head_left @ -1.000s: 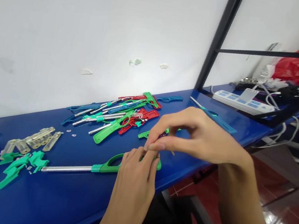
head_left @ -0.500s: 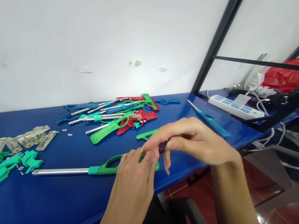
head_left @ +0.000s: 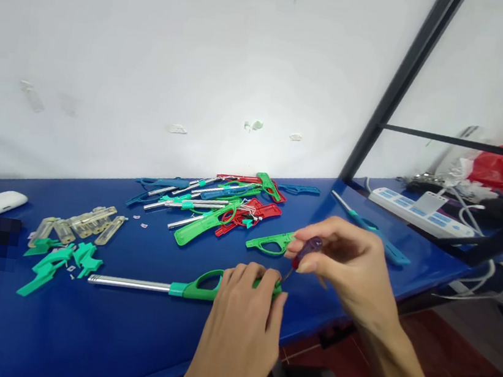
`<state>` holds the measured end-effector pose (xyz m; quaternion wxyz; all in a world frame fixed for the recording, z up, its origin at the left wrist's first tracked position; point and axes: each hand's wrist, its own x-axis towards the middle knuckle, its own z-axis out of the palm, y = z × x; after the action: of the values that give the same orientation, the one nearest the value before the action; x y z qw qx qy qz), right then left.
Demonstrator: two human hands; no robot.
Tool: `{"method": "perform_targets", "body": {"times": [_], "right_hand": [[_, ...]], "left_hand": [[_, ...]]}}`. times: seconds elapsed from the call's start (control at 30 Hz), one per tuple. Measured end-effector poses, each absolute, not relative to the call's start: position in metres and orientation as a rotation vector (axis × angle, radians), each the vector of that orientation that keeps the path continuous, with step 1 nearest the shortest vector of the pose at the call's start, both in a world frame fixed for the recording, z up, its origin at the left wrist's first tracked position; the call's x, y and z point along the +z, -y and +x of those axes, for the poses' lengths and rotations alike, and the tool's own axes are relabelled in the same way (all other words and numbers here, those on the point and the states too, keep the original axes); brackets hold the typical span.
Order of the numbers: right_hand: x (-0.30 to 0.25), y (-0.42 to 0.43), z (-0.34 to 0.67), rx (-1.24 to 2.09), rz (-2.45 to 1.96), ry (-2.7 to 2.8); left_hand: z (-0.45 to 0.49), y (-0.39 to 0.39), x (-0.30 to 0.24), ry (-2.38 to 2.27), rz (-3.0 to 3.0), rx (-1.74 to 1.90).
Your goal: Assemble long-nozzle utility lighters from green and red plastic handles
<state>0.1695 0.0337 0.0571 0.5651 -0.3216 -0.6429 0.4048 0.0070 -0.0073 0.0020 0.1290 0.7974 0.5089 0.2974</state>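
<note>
On the blue table (head_left: 129, 345) we had a heap of loose lighter parts (head_left: 221, 206) unassembled at upper centre, one green lighter (head_left: 173, 288) with tube fitted at lower centre, our left hand (head_left: 243, 323) closed on its handle, our right hand (head_left: 352, 270) pinching a small screwdriver (head_left: 306, 249) beside it.

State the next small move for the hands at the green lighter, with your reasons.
Probably ease the screwdriver tip down into the green lighter at its handle end. The left hand pins that handle flat on the blue table, and the right hand pinches the screwdriver, tip angled down just beside the left fingertips.
</note>
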Motion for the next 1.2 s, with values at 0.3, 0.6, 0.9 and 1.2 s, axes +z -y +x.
{"method": "perform_targets", "body": {"times": [0.3,0.6,0.9,1.2], "right_hand": [[0.053,-0.022,0.133,0.841,-0.825,1.507],[0.054,-0.018,0.139,0.722,-0.773,1.472],[0.021,-0.01,0.212,0.188,-1.106,1.363],[-0.016,-0.015,0.207,0.212,-1.305,1.747]], "left_hand": [[0.007,0.008,-0.006,-1.493,2.313,0.934],[0.008,0.009,-0.005,-1.497,2.3,0.898],[0.006,0.011,0.002,-1.502,2.271,0.795],[-0.017,0.016,-0.003,-1.464,2.427,1.298]]}}
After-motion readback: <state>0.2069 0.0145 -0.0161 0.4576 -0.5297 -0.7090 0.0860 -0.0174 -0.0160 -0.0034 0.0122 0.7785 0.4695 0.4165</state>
